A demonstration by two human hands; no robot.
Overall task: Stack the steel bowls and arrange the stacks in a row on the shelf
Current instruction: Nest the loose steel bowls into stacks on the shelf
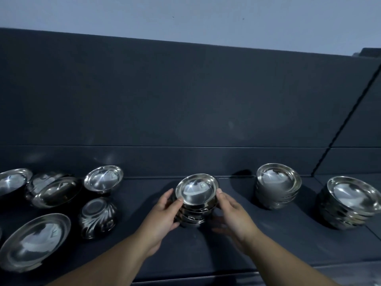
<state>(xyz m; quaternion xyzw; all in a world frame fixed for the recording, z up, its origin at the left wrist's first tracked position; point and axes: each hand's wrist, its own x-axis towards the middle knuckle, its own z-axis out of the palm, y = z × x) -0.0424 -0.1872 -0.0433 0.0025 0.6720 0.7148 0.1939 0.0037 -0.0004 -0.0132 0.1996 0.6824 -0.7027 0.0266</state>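
A stack of steel bowls point(196, 195) stands in the middle of the dark shelf point(226, 250). My left hand point(165, 213) grips its left side with the thumb on the top rim. My right hand point(232, 215) grips the right side, thumb on the rim. Two more stacks stand to the right: one point(277, 185) near the back wall and one point(350, 201) at the far right. Loose bowls lie on the left: an upright one point(103, 178), an upside-down patterned one point(97, 217), a large shallow one point(35, 240) and tilted ones point(53, 189).
A dark back wall point(185, 100) rises behind the shelf and a side panel point(362, 131) closes the right end. Another bowl point(12, 181) sits at the far left edge. The shelf's front edge point(195, 279) runs just below my forearms.
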